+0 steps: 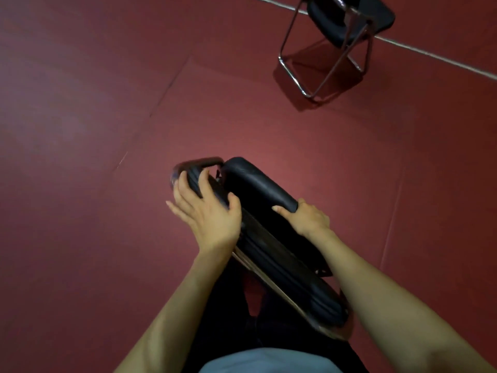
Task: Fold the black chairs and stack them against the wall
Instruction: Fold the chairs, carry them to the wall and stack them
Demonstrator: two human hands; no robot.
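My left hand (208, 211) grips the chair (258, 189) at its upper end: the fingers (202, 181) are spread and curled over the edge of the seat (285, 267), and the thumb lies on the near face. My right hand (306, 218) grips the near end of the backrest (250, 181), thumb pressed against the pad's lower edge and the other fingers wrapped behind it, out of sight. Both hands pinch the chair between them. The chair is folded, seat and backrest lying close together, face to face. It hangs directly in front of my body, running diagonally from upper left to lower right, with the lower end of the seat beside my right forearm. A bend of the metal frame (200, 162) projects past my left fingertips; it is blurred. I cannot tell whether any part of the chair touches the floor (107, 103). Below the chair I see dark trousers (228, 319) and a pale shirt hem (266, 362). The floor is red with faint seams. A second chair (347, 25) stands unfolded at the upper right, well apart from the first, its frame resting on the floor. A white line (430, 53) crosses the floor under it.
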